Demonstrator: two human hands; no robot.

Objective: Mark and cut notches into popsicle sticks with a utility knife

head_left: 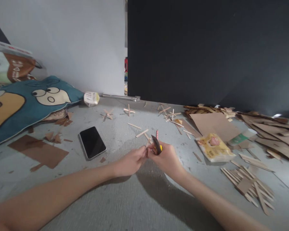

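In the middle of the grey table my left hand is closed, pinching a small wooden craft stick at its fingertips. My right hand meets it there, wrapped round a black and yellow utility knife that points up and away. A red-striped thin piece shows just beyond the knife; what it is I cannot make out. Just past both hands lie loose craft sticks. Farther back are crossed-stick shapes, including one star-like piece and another.
A phone and brown cardboard lie to the left, near a blue pillow. On the right are a yellow tissue pack, a paper cup, a heap of craft sticks and cardboard scraps. Dark panel behind.
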